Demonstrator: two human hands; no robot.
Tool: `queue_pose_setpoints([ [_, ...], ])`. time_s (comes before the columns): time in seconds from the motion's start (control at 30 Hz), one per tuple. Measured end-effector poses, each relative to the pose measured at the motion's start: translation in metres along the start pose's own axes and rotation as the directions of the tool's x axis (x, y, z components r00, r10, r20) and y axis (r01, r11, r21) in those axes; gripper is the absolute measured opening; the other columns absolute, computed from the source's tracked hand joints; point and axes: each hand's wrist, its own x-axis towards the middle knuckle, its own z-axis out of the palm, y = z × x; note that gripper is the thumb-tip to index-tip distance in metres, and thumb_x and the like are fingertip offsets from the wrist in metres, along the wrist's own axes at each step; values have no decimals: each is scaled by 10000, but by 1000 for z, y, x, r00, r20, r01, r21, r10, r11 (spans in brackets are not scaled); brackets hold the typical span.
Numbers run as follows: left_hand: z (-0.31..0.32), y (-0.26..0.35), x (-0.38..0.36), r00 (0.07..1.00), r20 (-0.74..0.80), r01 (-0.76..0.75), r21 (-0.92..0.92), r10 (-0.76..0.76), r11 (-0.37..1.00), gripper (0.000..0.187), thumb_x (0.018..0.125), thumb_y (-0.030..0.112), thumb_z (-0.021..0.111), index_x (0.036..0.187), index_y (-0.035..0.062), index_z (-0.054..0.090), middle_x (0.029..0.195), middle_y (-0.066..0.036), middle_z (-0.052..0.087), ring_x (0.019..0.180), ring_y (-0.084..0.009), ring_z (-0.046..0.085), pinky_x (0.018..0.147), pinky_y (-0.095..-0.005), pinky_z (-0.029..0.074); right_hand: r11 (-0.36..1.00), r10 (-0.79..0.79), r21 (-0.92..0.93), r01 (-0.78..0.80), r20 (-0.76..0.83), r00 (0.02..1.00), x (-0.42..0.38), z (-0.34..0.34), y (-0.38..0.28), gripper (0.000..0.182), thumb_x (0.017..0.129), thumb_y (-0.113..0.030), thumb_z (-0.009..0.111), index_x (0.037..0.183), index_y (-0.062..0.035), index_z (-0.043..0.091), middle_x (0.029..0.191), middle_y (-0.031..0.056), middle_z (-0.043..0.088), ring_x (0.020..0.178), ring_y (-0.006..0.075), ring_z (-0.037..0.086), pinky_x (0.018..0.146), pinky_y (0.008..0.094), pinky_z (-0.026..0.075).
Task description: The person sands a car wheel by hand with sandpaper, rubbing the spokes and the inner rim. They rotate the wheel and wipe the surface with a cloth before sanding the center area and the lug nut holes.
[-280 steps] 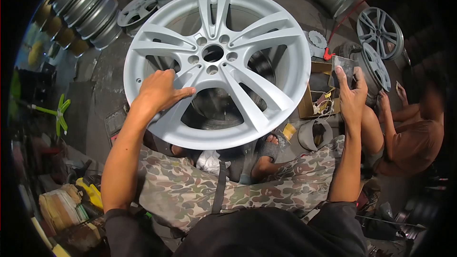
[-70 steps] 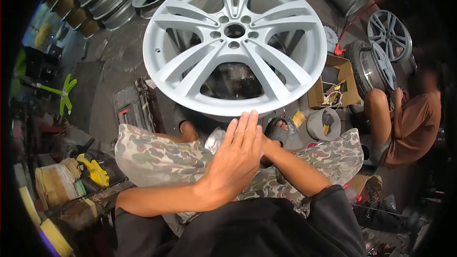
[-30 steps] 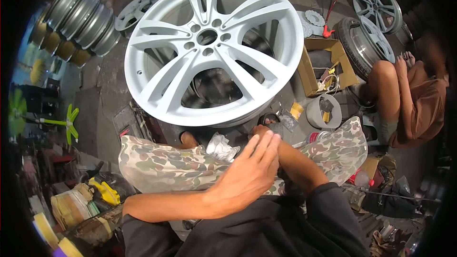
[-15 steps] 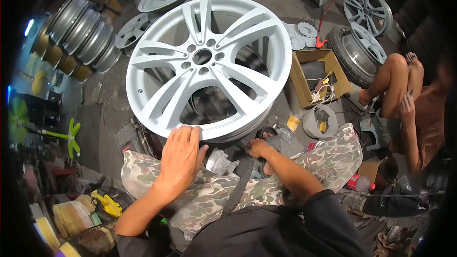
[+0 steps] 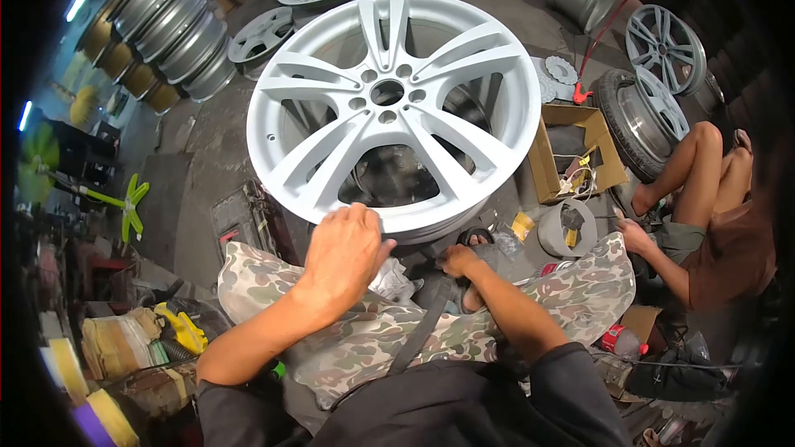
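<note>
A large white-coated alloy wheel [image 5: 331,178] with paired spokes lies face up in front of me. My left hand [image 5: 344,252] is on its near rim, fingers bent together over the edge and thumb low at the side; anything under the fingertips is hidden. Below the wheel's near edge, my right hand [image 5: 455,261] is closed, and what it holds is hidden. A dark strap [image 5: 422,323] runs from my lap up towards that hand. Camouflage cloth [image 5: 364,348] covers my legs. Between them lies a crumpled white cloth [image 5: 393,281].
To the right sit a cardboard box [image 5: 614,174] with cables, a grey round tub [image 5: 546,236] and a tyre [image 5: 617,120]. Another person [image 5: 691,223] sits beyond them. Stacked rims [image 5: 174,21] and a green fan [image 5: 128,207] stand left. A red-capped bottle [image 5: 623,339] lies right.
The view has shifted, so the wheel appears farther right. My left fingers are more bent and slightly farther in over the rim. The other person's hand has moved lower and towards the tub.
</note>
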Motion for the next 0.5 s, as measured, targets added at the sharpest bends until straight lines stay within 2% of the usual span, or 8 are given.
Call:
queue_pose_setpoints([
  [0.17,-4,4,4,996,64,49,134,-58,990,378,928,298,800,988,-46,656,965,-179,634,913,-365,681,799,-462,560,995,-17,-94,16,-6,1000,-7,0,-2,610,1037,-499,537,1272,37,706,1283,273,717,1253,402,679,1074,484,541],
  [0.23,-20,7,14,999,15,-49,-135,51,990,366,943,326,787,922,-22,674,867,-189,662,820,-397,698,742,-492,565,988,-59,-143,53,-39,997,3,15,9,597,1040,-491,531,1267,34,707,1284,270,718,1235,416,683,1069,494,541],
  [0.27,-29,7,21,997,-36,-76,-149,72,986,364,952,336,778,893,-10,681,824,-191,677,787,-413,700,722,-502,565,983,-73,-172,57,-88,993,13,38,21,588,1043,-485,527,1262,30,708,1284,265,719,1223,423,686,1064,499,542],
  [0.33,-47,3,33,990,-123,-83,-158,64,984,362,964,349,765,862,7,701,767,-189,703,756,-435,709,711,-515,566,988,-77,-126,85,73,994,21,33,26,599,1052,-492,515,1284,26,705,1317,245,711,1223,427,683,1063,494,543],
  [0.37,-57,-4,39,984,-173,-73,-142,47,987,359,966,351,762,859,12,715,754,-185,716,758,-439,714,719,-517,568,985,-24,-169,28,24,999,8,17,11,603,1053,-496,517,1315,15,700,1353,252,695,1270,424,663,1068,499,541],
  [0.43,-71,-24,46,970,-243,-12,-106,-14,994,369,972,367,757,943,0,752,838,-201,738,845,-439,721,778,-526,565,999,-8,-31,9,30,1000,13,11,10,541,1028,-526,572,1301,-95,752,1270,291,718,1191,472,684,1078,504,526],
  [0.47,-64,-42,48,937,-349,-2,-49,-15,999,406,973,389,758,1029,-13,774,894,-221,746,948,-432,719,860,-531,557,999,-17,-38,18,40,999,14,11,8,541,1028,-526,572,1301,-95,752,1270,291,718,1191,472,684,1078,504,526],
  [0.5,-65,-55,49,953,-282,102,-39,-109,994,464,977,407,755,1117,-36,761,973,-231,751,1048,-414,703,935,-520,544,997,-48,-67,50,20,999,17,13,6,550,1027,-528,577,1300,-82,748,1268,284,722,1194,470,683,1072,499,531],
])
